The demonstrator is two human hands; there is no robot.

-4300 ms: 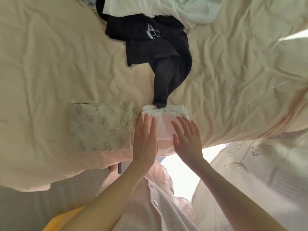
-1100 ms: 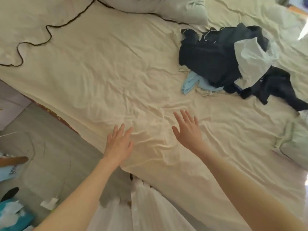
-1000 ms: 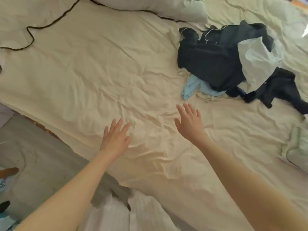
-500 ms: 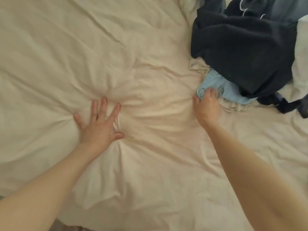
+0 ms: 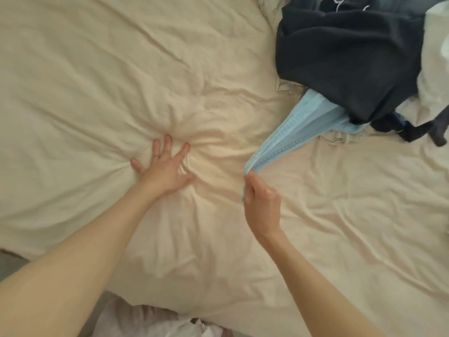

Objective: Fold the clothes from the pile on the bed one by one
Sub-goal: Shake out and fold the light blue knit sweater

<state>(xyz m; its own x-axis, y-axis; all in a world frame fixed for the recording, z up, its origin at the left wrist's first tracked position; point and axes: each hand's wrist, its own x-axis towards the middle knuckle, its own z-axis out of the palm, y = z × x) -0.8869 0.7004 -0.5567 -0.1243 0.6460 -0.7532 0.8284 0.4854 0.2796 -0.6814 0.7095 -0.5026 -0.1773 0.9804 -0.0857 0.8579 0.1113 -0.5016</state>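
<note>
Your right hand (image 5: 261, 198) pinches the blue garment (image 5: 294, 132); your left hand (image 5: 165, 171) presses flat, fingers spread, on the bed (image 5: 97, 81). Its far end lies under the dark clothes (image 5: 347, 64), so pulling hard risks dragging the pile along.

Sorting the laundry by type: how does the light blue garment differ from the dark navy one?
The light blue garment is pulled taut and pinched by the right hand; the dark navy garment lies heaped and untouched. The blue has openwork bands; the navy looks plain and bulkier, lying on the blue's far end. Both rest on the bed.
</note>
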